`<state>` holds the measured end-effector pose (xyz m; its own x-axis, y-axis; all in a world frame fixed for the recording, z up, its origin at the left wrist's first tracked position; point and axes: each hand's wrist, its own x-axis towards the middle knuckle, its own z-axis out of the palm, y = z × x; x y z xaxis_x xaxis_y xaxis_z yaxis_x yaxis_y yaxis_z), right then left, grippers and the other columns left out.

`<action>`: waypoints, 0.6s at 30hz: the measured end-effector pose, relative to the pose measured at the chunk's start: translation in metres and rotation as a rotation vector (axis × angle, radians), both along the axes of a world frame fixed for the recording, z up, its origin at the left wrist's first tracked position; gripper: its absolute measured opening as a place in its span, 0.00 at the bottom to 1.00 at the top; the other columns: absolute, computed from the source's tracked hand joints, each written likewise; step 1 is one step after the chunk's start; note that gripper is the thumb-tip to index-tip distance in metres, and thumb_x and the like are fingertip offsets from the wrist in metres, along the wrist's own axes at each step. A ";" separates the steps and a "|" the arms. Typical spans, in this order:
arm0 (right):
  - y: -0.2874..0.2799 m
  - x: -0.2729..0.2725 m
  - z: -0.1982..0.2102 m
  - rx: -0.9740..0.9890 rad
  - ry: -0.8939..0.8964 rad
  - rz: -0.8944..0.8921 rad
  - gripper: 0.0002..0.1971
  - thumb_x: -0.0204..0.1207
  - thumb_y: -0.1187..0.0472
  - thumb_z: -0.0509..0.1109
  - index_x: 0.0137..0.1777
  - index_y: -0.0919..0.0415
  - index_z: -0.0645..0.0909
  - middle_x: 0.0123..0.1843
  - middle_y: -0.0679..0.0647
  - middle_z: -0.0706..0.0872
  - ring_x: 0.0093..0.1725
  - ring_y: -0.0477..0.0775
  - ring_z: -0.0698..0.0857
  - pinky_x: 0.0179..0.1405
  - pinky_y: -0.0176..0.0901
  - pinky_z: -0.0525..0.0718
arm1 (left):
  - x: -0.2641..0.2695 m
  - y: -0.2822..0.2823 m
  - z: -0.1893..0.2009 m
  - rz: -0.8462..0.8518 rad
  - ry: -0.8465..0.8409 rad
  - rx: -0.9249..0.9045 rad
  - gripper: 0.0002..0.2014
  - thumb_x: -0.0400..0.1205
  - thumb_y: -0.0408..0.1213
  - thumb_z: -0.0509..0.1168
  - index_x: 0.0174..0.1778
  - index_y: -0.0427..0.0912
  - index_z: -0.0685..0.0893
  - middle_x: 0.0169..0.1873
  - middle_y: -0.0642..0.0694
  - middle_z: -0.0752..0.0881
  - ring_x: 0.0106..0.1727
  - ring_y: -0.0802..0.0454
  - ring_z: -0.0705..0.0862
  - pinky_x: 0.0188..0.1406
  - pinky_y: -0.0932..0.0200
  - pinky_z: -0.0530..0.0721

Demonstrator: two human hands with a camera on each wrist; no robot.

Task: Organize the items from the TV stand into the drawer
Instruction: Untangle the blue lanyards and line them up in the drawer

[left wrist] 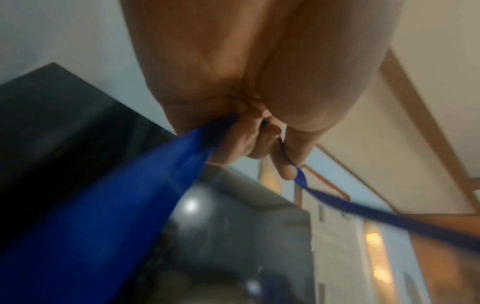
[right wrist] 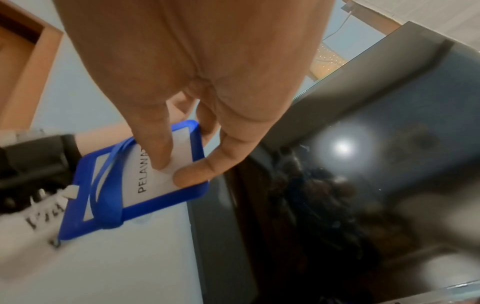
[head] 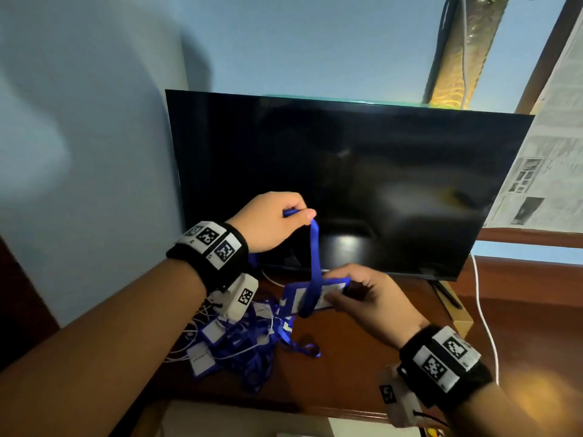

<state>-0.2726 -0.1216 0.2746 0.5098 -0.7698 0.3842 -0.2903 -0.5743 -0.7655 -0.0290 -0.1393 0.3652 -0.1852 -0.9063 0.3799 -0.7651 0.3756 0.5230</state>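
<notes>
My left hand (head: 277,219) pinches the blue lanyard strap (head: 314,257) between thumb and fingers and holds it up in front of the TV; the left wrist view shows the same strap (left wrist: 301,179) pinched at the fingertips. The strap runs down and loops round a blue-framed badge holder (head: 310,296) with a white card. My right hand (head: 362,294) grips that badge at its right end; in the right wrist view the thumb and fingers pinch the badge (right wrist: 145,185), which reads "PELAWAT". A tangled pile of more blue lanyards and badges (head: 239,345) lies on the brown TV stand (head: 362,383).
A black TV (head: 347,184) stands on the stand just behind my hands. A white cable (head: 485,320) hangs down at the right. Newspaper sheets (head: 542,159) cover the surface at the right. The blue wall fills the left.
</notes>
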 end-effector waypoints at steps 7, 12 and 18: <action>0.004 -0.010 0.026 0.036 -0.319 -0.080 0.07 0.78 0.71 0.78 0.51 0.62 0.85 0.35 0.56 0.90 0.32 0.52 0.87 0.37 0.41 0.85 | 0.020 0.002 -0.078 0.060 0.015 0.299 0.14 0.85 0.52 0.68 0.36 0.52 0.86 0.32 0.47 0.86 0.32 0.55 0.81 0.39 0.49 0.82; -0.008 -0.020 0.014 -0.034 -0.059 -0.117 0.11 0.77 0.70 0.78 0.51 0.52 0.89 0.42 0.40 0.91 0.40 0.41 0.88 0.43 0.35 0.84 | 0.028 0.023 -0.053 0.117 0.183 0.056 0.17 0.89 0.53 0.65 0.40 0.48 0.88 0.29 0.47 0.85 0.30 0.51 0.81 0.37 0.49 0.79; -0.023 -0.028 -0.019 0.022 0.059 -0.353 0.08 0.78 0.59 0.77 0.53 0.48 0.84 0.36 0.48 0.90 0.33 0.40 0.86 0.39 0.37 0.82 | 0.024 0.083 0.032 -0.014 0.348 -0.137 0.18 0.89 0.49 0.66 0.35 0.44 0.84 0.17 0.57 0.71 0.19 0.62 0.66 0.21 0.68 0.65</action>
<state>-0.3002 -0.1441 0.2552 0.2320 -0.9100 0.3436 -0.5119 -0.4146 -0.7524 -0.0047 -0.0567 0.3971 -0.0361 -0.8411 0.5397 -0.5445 0.4694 0.6951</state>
